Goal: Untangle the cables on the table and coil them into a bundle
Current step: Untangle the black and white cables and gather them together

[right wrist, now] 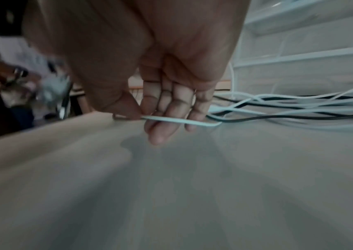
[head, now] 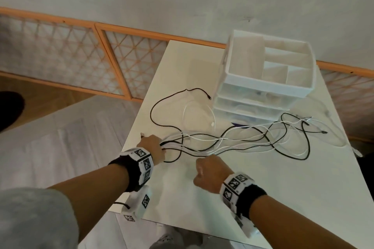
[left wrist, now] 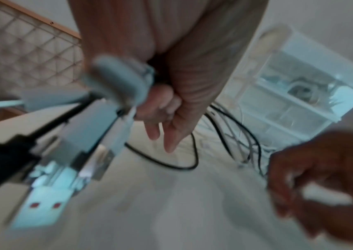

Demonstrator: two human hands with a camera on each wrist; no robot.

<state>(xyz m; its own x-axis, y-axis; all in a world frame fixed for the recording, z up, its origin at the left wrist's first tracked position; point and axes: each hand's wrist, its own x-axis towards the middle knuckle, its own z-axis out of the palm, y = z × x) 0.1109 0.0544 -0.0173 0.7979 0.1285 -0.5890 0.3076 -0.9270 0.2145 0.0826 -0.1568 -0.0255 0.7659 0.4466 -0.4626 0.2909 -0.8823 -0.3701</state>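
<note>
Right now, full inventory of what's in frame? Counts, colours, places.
cables: several, exact count unclear, black and white, tangled across the table from the left hand to the right edge
white cable: one, white, near the table's front, pinched by the right hand
table: one, white, centre
drawer organiser: one, white and clear, far side of the table; open tray on top
lattice screen: orange frame, along the wall
left hand: grips the gathered plug ends of the cables
right hand: pinches the white cable
</note>
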